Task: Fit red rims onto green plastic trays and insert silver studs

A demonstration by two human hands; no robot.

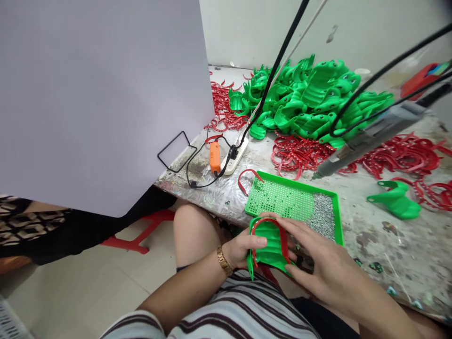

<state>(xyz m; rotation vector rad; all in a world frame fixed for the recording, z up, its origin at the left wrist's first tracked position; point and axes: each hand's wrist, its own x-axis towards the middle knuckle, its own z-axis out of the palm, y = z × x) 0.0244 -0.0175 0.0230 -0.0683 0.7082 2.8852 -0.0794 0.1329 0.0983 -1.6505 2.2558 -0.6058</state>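
Low in the head view, in front of my striped shirt, a curved green plastic shell [269, 245] is held with its hollow side up. A red U-shaped plastic strip [284, 240] sits against the inside of its rim. My left hand [244, 246] grips the shell's left side, thumb pressed on the inner face. At the right edge, my right hand [318, 249] has its fingers along the far rim and its thumb near the lower corner, holding both pieces. Just beyond lies a green perforated tray [282, 195] with many small metal screws [323, 216] at its right end.
A heap of green shells [310, 99] and piles of red strips [303, 153] lie at the back. An electric screwdriver [367, 136] hangs at right on cables. A power strip [235, 157] and orange adapter [214, 157] stand left. One large pale panel [102, 94] blocks the left.
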